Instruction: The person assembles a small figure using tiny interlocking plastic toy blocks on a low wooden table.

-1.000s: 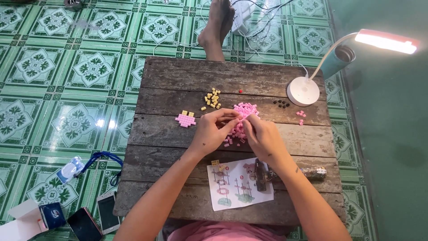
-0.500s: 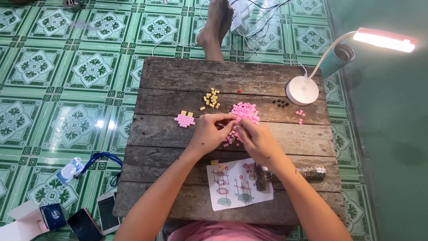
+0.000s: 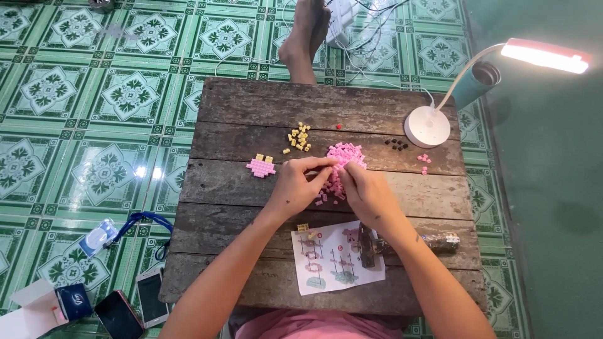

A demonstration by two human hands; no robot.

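A green patterned tile floor [image 3: 75, 125] is observed beneath a low counter [image 3: 251, 103] of weathered wooden planks. A white desk lamp [image 3: 427, 125] is stood at the counter's right far edge. A printed instruction sheet [image 3: 326, 276] is laid near the near edge, right of centre.

A heap of pink bricks [image 3: 345, 154] is found at the counter's middle. The left hand [image 3: 295, 185] and right hand [image 3: 370, 194] are set at its near side, the heap lying directly ahead of the fingers. Both hands are about equally near. A small pink piece [image 3: 333, 183] is pinched between the closed fingertips of both hands; its long axis cannot be told.

A small pink-and-yellow assembly [image 3: 260, 166] is noted toward the left edge, yellow bricks [image 3: 300, 137] far of centre, and black bricks [image 3: 396, 144] beside the lamp base.

Against the frame a second earlier, the hands are seen drawn slightly nearer the person; the other items are unmoved.
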